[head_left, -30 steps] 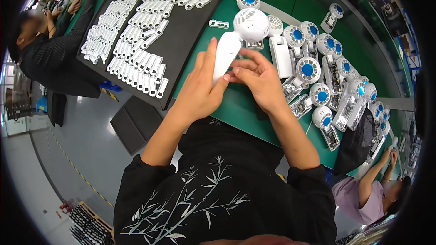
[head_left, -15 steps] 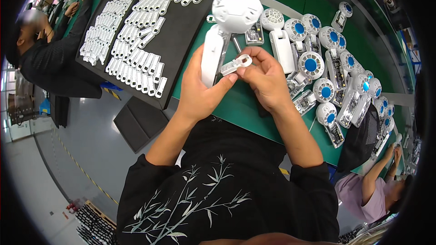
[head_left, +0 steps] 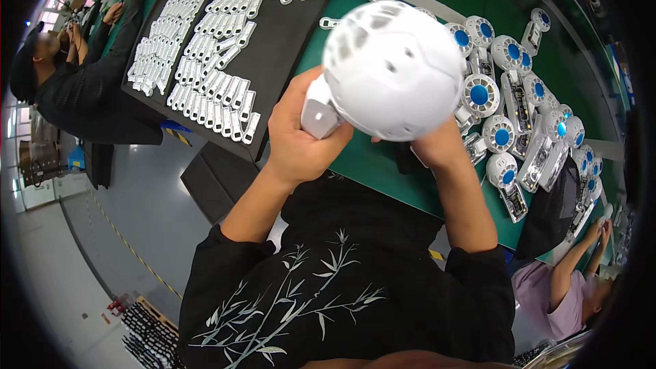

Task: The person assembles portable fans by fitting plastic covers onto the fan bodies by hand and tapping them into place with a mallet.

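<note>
Fingers of the left hand (head_left: 297, 130) are wrapped around the handle of a glossy white plastic device with a large round vented head (head_left: 396, 75), held above the green table (head_left: 369, 167). The right hand (head_left: 444, 145) is mostly hidden behind that head; whether its fingers grasp anything cannot be told. Beside them lie white round-headed units with blue discs (head_left: 480, 94) and a flat black tray (head_left: 277, 44) bearing small white oblong plastic pieces (head_left: 236, 89).

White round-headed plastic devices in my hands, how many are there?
1 visible: the white round-headed plastic device, gripped by the left hand. Anything in the right hand is hidden behind it.
</note>
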Available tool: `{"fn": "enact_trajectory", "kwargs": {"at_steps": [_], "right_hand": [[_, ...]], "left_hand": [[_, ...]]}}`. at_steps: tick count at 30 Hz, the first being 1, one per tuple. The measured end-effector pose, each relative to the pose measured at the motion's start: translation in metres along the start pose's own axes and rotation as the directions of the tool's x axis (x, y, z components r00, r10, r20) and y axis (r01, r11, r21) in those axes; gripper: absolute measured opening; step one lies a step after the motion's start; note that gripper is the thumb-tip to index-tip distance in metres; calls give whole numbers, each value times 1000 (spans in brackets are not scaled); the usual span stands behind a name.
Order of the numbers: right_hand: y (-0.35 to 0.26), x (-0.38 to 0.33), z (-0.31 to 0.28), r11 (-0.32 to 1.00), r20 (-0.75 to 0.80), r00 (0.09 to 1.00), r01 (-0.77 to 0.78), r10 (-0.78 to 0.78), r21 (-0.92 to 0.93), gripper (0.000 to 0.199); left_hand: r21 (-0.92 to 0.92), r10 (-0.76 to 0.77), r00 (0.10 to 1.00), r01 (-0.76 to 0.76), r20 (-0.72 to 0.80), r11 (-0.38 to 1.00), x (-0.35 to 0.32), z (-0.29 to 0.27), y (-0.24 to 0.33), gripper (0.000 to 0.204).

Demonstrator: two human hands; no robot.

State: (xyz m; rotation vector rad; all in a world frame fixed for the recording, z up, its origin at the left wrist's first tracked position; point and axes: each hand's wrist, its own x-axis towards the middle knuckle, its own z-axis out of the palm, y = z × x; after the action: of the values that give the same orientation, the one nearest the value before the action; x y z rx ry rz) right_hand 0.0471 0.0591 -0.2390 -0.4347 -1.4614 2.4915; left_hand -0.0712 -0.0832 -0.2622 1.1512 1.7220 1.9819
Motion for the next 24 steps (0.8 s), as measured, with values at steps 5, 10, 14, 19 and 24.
{"fn": "enact_trajectory", "kwargs": {"at_steps": [5,10,14,19,24], "right_hand": [[10,-4,-9,1000,20,1000,-1,1,-32,22],[2,-5,-15,989,-11,993,-118,117,-85,25],[6,-7,-24,992,53,993,-96,101,-77,29],[3,-8,-21,998,59,997,-48,51,-43,33],[15,-5,-3,956,-146,946,280,-290,-81,29]], "left_hand": [[94,103,987,-115,121,989,6,3,2,51],[51,87,979,-98,185,994,3,7,-4,51],[45,134,968,-147,212,988,6,10,-7,51],[24,-70,991,68,117,997,4,10,0,45],[-200,-301,952,304,49,931,11,19,12,42]]}}
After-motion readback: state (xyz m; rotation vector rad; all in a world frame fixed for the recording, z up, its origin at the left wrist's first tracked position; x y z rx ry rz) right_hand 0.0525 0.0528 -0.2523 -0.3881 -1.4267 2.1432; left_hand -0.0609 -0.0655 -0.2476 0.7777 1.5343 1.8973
